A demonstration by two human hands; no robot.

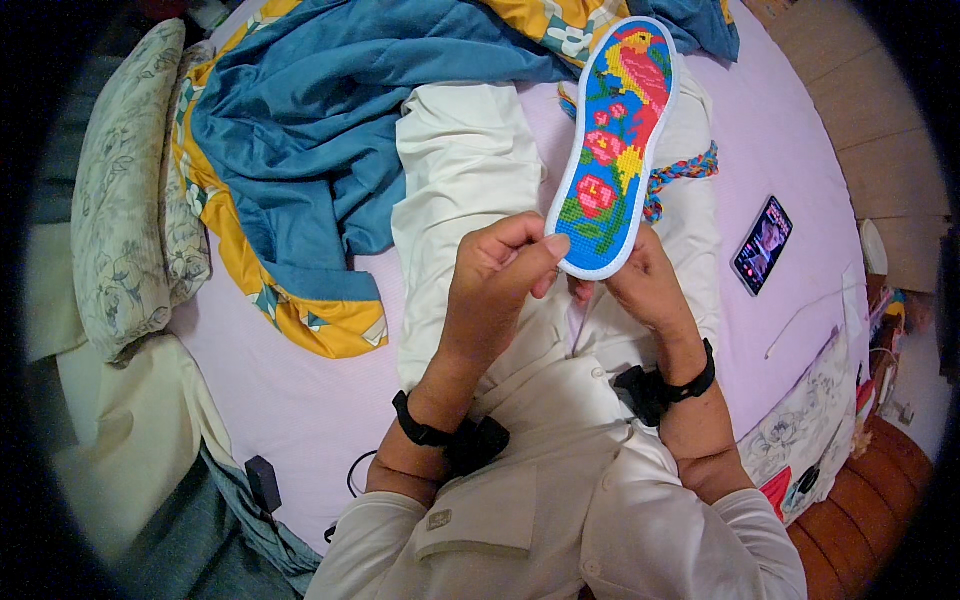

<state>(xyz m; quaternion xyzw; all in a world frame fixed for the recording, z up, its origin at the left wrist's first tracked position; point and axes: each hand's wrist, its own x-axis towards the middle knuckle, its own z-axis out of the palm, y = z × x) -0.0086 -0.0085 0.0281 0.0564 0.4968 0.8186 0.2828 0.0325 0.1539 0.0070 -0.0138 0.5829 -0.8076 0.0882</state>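
An embroidered shoe insole (615, 140), blue with a yellow and red bird, pink flowers and a white edge, is held up over my lap. My left hand (505, 270) pinches its near end, the thumb on top at the left rim. Behind the right side of that end sits my right hand (650, 282), its fingers curled and partly hidden beneath the insole. A braid of multicoloured thread (685, 172) lies across my right trouser leg, just past the insole, and part of it is covered.
I sit on a pale pink bed sheet (270, 410). A blue and yellow quilt (310, 130) lies ahead and left, beside a floral pillow (130, 190). To the right rests a phone (763, 246) with its screen lit. A small black box (262, 485) stands at lower left.
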